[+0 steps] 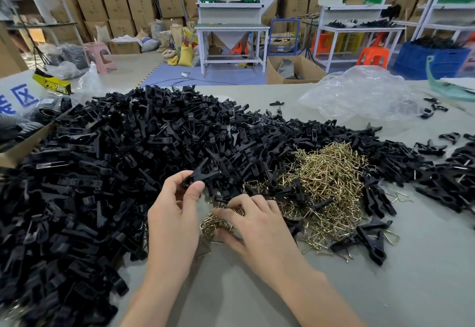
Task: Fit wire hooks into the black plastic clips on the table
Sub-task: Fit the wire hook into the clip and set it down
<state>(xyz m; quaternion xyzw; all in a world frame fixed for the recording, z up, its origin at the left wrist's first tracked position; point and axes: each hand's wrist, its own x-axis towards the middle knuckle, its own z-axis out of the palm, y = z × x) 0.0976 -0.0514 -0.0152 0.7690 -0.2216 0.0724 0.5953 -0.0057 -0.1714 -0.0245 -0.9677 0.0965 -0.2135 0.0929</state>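
A huge heap of black plastic clips (123, 162) covers the left and middle of the table. A pile of brass-coloured wire hooks (326, 188) lies to its right. My left hand (174, 213) holds one black clip (201, 173) raised between thumb and fingers. My right hand (254, 226) rests low on a small cluster of wire hooks (214, 224), its fingers curled over them; whether it has one pinched is hidden.
Assembled clips (370, 239) lie at the right of the hook pile, more clips (452, 167) at the far right. A crumpled clear plastic bag (359, 95) sits at the back right. A cardboard box (23, 141) stands at the left edge. Bare table (231, 296) lies between my forearms.
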